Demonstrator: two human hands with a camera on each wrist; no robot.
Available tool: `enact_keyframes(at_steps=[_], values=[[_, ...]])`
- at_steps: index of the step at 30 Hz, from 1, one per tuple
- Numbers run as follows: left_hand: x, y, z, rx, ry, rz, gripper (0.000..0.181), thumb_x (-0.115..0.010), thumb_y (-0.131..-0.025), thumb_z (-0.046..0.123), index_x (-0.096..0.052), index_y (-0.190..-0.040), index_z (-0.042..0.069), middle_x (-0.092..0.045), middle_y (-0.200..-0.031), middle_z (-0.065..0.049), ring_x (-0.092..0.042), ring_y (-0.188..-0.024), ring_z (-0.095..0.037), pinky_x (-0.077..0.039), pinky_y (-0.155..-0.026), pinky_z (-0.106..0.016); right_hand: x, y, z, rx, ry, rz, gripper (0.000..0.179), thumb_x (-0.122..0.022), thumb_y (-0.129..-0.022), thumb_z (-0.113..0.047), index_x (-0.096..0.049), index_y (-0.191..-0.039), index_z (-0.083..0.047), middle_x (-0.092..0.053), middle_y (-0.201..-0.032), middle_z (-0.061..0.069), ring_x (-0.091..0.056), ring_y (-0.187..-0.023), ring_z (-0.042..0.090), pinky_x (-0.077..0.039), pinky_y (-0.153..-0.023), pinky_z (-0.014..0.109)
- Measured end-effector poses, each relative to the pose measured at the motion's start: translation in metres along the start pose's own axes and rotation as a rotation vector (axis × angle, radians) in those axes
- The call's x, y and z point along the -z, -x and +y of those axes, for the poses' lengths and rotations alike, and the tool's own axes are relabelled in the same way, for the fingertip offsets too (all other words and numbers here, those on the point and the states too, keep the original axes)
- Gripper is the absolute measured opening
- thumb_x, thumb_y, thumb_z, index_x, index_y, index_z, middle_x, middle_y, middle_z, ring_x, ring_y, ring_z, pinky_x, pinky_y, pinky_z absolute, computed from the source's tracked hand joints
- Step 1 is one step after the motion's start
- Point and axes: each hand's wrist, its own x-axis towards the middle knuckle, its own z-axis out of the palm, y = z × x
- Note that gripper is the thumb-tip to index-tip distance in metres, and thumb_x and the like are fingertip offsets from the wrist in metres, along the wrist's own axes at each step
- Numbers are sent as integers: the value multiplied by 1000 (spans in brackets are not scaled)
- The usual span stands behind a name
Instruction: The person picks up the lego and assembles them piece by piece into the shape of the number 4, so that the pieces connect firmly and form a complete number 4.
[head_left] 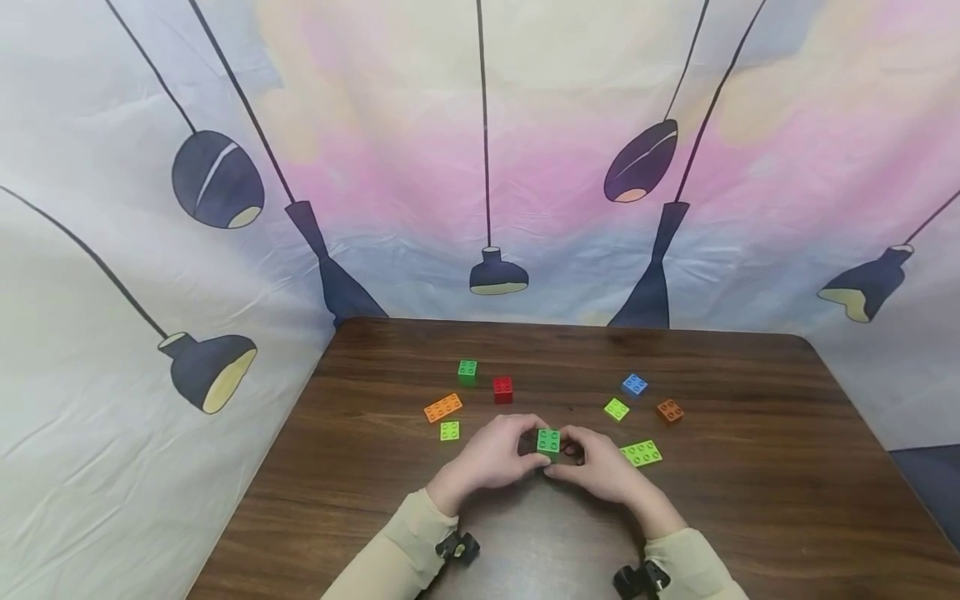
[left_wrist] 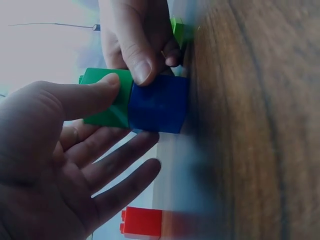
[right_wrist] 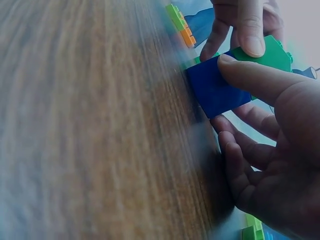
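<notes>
Low over the table, a green toy brick (head_left: 548, 442) sits on top of a dark blue toy brick (left_wrist: 159, 102), the two joined flush. My left hand (head_left: 495, 452) pinches the green brick between thumb and fingers; its other fingers spread out below in the left wrist view. From the opposite side my right hand (head_left: 600, 468) grips the blue brick, its thumb (right_wrist: 245, 72) laid across the blue face. Seen from the head, the blue brick is hidden under the green one.
On the wooden table (head_left: 750, 500), a green brick (head_left: 467, 369), a red brick (head_left: 503, 389), an orange brick (head_left: 443, 407) and a lime brick (head_left: 449, 431) lie left. To the right are a blue brick (head_left: 634, 384), a small lime brick (head_left: 617, 409), a brown brick (head_left: 670, 410) and a long lime brick (head_left: 642, 453).
</notes>
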Motion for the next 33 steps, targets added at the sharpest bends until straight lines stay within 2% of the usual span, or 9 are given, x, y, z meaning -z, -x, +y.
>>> enact_keyframes(at_steps=[5, 9, 15, 18, 22, 26, 33], values=[[-4, -3, 0, -68, -50, -11, 33, -82, -97, 24, -70, -126, 14, -70, -114, 9, -65, -106, -6, -53, -95, -28, 2, 1, 3, -22, -10, 23, 36, -90, -88, -35, -72, -112, -16, -69, -102, -3, -63, -98, 16, -52, -82, 34], [-4, -4, -2, -90, -25, -22, 38, -83, -97, 28, -69, -129, 15, -70, -119, 8, -64, -110, -6, -52, -98, -29, 1, 1, 6, -27, -9, 32, 34, -90, -88, -34, -71, -109, -17, -69, -100, -3, -63, -96, 15, -52, -80, 32], [-6, -4, -1, -143, 21, 0, 40, -80, -99, 30, -69, -134, 14, -70, -126, 5, -63, -113, -4, -52, -98, -28, 0, 1, 7, -12, -23, 32, 31, -89, -89, -34, -70, -107, -17, -69, -99, -4, -63, -93, 14, -52, -77, 30], [-8, -3, 1, -125, 23, 29, 36, -81, -99, 26, -71, -132, 14, -71, -124, 6, -64, -110, -3, -53, -95, -27, 0, 0, 6, -8, -31, 23, 30, -89, -89, -34, -71, -108, -18, -69, -100, -5, -63, -94, 13, -52, -78, 30], [-9, -2, 4, -69, -1, 59, 34, -84, -96, 24, -73, -128, 17, -72, -122, 8, -65, -109, -4, -54, -93, -29, 0, -1, 5, -9, -28, 16, 31, -89, -89, -36, -72, -108, -19, -69, -100, -5, -63, -95, 14, -52, -79, 30], [-10, -2, 5, -40, -16, 63, 34, -85, -96, 25, -73, -127, 18, -73, -122, 8, -65, -110, -4, -54, -93, -30, 0, -1, 3, -12, -22, 14, 31, -89, -89, -36, -72, -108, -19, -69, -100, -5, -63, -96, 15, -52, -79, 30], [-8, -2, 8, -26, -22, 62, 34, -86, -94, 26, -74, -126, 20, -73, -121, 10, -65, -109, -3, -54, -93, -30, 0, -1, 4, -26, -21, 18, 31, -90, -88, -36, -71, -107, -19, -69, -100, -4, -63, -95, 14, -51, -78, 29]])
